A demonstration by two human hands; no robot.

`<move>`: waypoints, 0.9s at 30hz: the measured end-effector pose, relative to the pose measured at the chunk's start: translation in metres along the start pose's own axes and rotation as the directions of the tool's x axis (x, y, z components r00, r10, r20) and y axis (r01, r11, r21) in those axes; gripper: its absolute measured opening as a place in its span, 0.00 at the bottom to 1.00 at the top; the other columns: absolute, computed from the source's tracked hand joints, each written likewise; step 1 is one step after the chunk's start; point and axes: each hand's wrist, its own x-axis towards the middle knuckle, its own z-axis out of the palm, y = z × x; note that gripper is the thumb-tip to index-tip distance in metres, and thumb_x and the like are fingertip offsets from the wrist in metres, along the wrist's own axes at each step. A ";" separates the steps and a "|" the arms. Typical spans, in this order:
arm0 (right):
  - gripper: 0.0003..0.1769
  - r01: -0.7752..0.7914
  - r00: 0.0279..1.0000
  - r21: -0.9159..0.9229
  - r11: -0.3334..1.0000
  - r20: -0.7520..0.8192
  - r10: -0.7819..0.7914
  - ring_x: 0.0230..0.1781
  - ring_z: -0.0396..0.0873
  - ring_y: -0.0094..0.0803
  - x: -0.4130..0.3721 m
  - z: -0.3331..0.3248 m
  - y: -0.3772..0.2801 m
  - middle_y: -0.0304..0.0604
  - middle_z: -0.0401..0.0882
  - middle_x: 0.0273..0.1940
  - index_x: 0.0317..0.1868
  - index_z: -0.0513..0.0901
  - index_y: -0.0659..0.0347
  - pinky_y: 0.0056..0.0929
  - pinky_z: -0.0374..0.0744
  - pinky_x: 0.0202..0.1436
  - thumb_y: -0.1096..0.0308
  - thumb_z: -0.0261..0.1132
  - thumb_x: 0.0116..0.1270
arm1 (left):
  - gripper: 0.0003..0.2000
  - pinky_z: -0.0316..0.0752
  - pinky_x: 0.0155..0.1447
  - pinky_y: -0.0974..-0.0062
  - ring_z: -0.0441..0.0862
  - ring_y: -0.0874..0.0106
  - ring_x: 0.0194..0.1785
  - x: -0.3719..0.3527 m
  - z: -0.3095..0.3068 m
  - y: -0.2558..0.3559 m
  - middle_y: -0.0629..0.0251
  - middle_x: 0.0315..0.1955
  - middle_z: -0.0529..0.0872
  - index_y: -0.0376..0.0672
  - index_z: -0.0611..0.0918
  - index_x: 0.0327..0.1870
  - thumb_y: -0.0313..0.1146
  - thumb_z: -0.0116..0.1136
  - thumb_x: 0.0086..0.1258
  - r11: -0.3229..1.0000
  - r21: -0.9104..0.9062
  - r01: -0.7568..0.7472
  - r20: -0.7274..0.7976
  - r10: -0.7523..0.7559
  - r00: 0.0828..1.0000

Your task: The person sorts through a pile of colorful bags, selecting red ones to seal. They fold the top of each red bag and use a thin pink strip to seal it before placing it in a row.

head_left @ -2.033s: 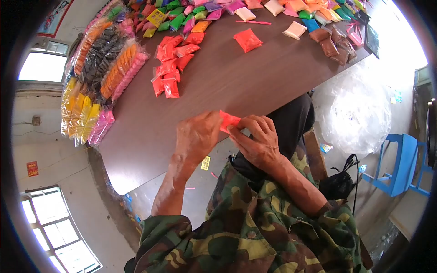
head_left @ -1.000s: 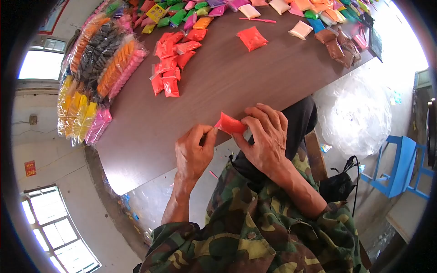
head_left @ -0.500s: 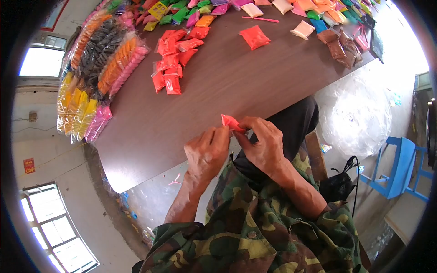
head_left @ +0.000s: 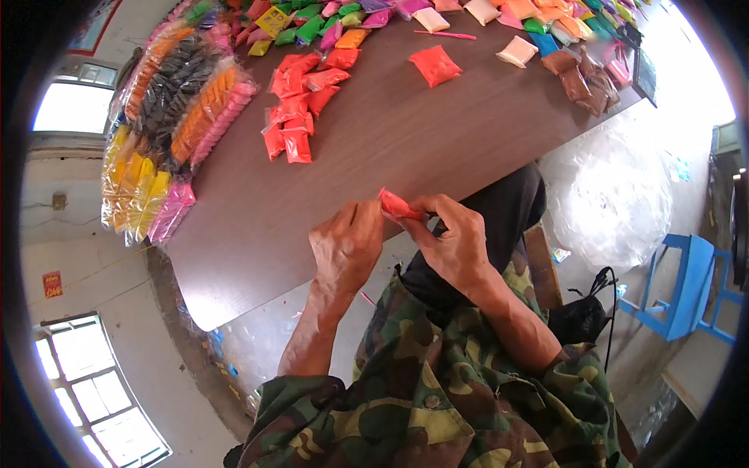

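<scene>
Daylight comes through the barred window (head_left: 101,394) at your left, and a blue chair (head_left: 683,288) stands on the floor to your right, near a big heap of clear plastic (head_left: 608,187). In front of you is a brown table (head_left: 374,136); its near edge runs just beyond your lap. You have a small red packet (head_left: 396,204) raised between your two hands, near that edge. Your right hand (head_left: 455,240) pinches its right end, thumb and forefinger closed on it. Your left hand (head_left: 347,243) meets the other end with the fingers curled in; their tips are hidden, so I can't tell whether they grip it. Beyond, a cluster of red packets (head_left: 296,144) lies on the table, and one loose red pouch (head_left: 435,65) lies apart, near a pink stick (head_left: 445,34).
</scene>
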 end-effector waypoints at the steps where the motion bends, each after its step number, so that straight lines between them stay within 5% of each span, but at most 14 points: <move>1: 0.12 -0.017 1.000 -0.002 1.000 0.008 0.017 0.37 0.93 0.46 0.000 -0.002 -0.003 0.50 0.92 0.38 0.45 0.90 0.61 0.38 0.87 0.41 0.74 0.83 0.64 | 0.09 0.75 0.27 0.66 0.83 0.66 0.24 -0.001 -0.003 0.000 0.65 0.26 0.78 0.45 0.80 0.34 0.25 0.71 0.71 0.999 -0.031 0.018 -0.029 -0.019 0.999; 6: 0.12 -0.038 0.999 0.017 0.999 -0.001 0.038 0.37 0.93 0.46 -0.002 0.000 0.000 0.50 0.92 0.39 0.45 0.90 0.61 0.38 0.87 0.41 0.73 0.83 0.64 | 0.10 0.75 0.28 0.65 0.84 0.65 0.25 0.005 -0.023 0.026 0.64 0.26 0.79 0.44 0.79 0.33 0.25 0.71 0.72 0.994 -0.109 -0.026 -0.029 0.023 0.999; 12: 0.13 0.034 0.999 -0.039 0.999 0.001 -0.034 0.37 0.92 0.39 -0.002 -0.001 0.001 0.48 0.93 0.39 0.47 0.90 0.62 0.33 0.86 0.40 0.77 0.83 0.63 | 0.03 0.81 0.34 0.61 0.88 0.58 0.30 0.003 -0.007 -0.011 0.60 0.31 0.87 0.43 0.87 0.39 0.26 0.71 0.76 0.983 -0.065 0.174 0.136 -0.164 0.977; 18: 0.12 0.037 0.999 -0.006 0.999 -0.004 -0.037 0.38 0.93 0.44 0.001 0.000 0.002 0.49 0.92 0.40 0.46 0.90 0.60 0.37 0.87 0.42 0.73 0.83 0.65 | 0.02 0.81 0.35 0.58 0.88 0.54 0.31 0.004 -0.022 0.013 0.57 0.32 0.88 0.43 0.87 0.40 0.27 0.69 0.77 0.972 -0.216 0.092 0.065 -0.079 0.995; 24: 0.12 0.027 1.000 -0.011 1.000 0.012 -0.027 0.39 0.93 0.44 0.002 -0.004 -0.005 0.48 0.92 0.40 0.46 0.91 0.60 0.37 0.87 0.42 0.73 0.82 0.65 | 0.03 0.82 0.36 0.59 0.89 0.55 0.32 0.005 -0.012 -0.014 0.58 0.31 0.88 0.43 0.87 0.39 0.28 0.70 0.77 0.968 -0.104 0.229 0.096 -0.220 0.971; 27: 0.11 -0.023 1.000 -0.008 1.000 0.017 0.023 0.39 0.93 0.45 -0.004 -0.005 -0.003 0.48 0.92 0.40 0.46 0.90 0.60 0.38 0.87 0.43 0.74 0.82 0.65 | 0.05 0.81 0.36 0.58 0.89 0.55 0.32 0.006 -0.025 0.004 0.58 0.31 0.88 0.43 0.86 0.38 0.30 0.70 0.77 0.949 -0.205 0.241 0.018 -0.242 0.970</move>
